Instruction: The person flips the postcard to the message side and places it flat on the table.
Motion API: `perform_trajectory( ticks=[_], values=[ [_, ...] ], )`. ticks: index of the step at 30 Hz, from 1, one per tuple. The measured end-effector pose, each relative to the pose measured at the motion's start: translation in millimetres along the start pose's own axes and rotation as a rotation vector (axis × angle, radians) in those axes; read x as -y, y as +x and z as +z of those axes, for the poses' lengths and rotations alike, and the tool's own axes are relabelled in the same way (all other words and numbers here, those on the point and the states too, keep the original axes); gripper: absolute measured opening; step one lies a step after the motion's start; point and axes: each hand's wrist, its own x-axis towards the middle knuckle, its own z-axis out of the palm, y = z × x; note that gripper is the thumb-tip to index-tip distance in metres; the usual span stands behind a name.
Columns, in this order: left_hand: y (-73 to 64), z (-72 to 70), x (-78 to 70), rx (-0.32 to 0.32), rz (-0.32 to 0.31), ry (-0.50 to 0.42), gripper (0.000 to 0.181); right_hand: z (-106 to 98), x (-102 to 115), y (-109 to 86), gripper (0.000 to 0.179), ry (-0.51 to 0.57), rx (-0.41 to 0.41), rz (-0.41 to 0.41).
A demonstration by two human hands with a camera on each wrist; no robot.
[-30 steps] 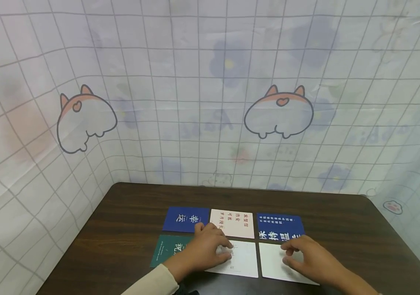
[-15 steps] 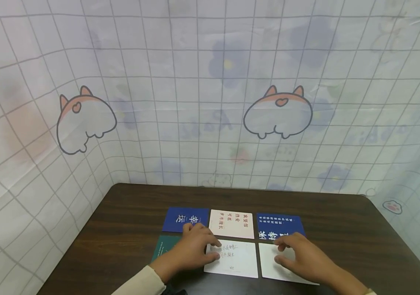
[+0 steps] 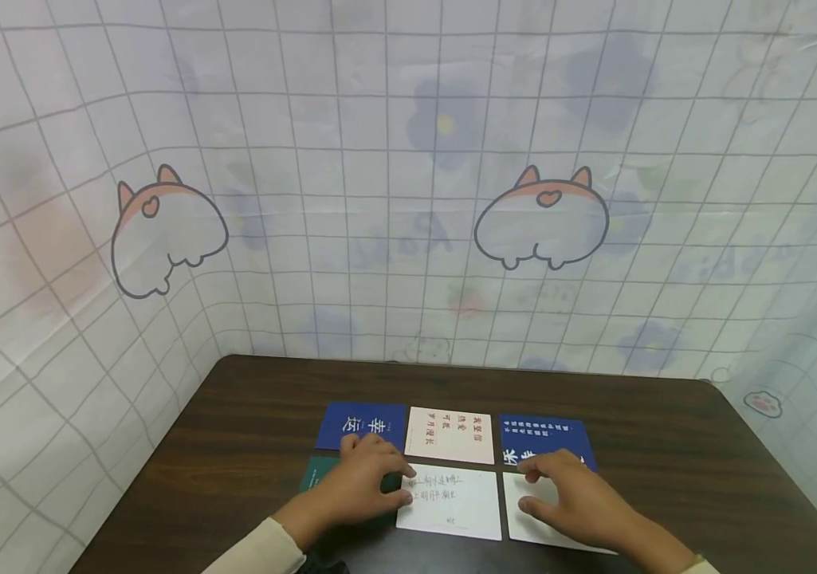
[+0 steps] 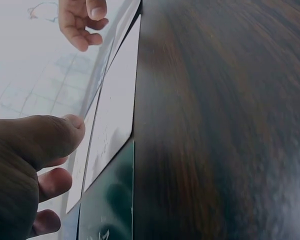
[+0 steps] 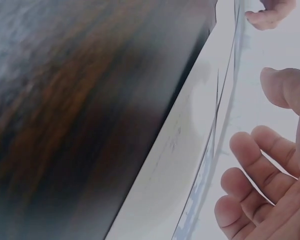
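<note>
Six postcards would fill two rows here; several lie flat on the dark table. My left hand (image 3: 361,482) hovers over the green card (image 3: 315,472), its thumb and fingertips near the left edge of the white card (image 3: 454,512) with handwriting. In the left wrist view a gap shows between that hand and the green card (image 4: 110,200). Over the cream card (image 3: 537,530) at the right, my right hand (image 3: 576,498) hangs with relaxed fingers and nothing in them. The right wrist view shows its fingers apart, beside the pale card (image 5: 165,160).
Behind, a blue card (image 3: 336,422), a pale pink card (image 3: 449,437) with red characters and another blue card (image 3: 547,434) form the far row. The wooden table (image 3: 236,446) ends at a white gridded curtain (image 3: 394,199) with cartoon animals.
My left hand has shifted left, uncovering the handwriting on the white card and covering more of the green one. My right hand has slid slightly left over the cream card. The cards stay put.
</note>
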Motion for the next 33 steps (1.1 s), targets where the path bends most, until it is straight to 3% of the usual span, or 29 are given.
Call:
perform_trajectory(
  ticks=[12, 19, 33],
  values=[
    [-12.1, -3.7, 16.1, -0.013, -0.011, -0.006, 0.028, 8, 11, 7.3, 0.041, 0.008, -0.033, -0.101],
    [-20.5, -6.6, 24.1, -0.052, -0.002, -0.016, 0.032, 12, 18, 13.7, 0.042, 0.028, 0.011, -0.067],
    [-38.0, -14.9, 40.0, -0.067, -0.028, -0.036, 0.033, 19, 27, 23.3, 0.047, 0.029, 0.043, -0.054]
  ],
)
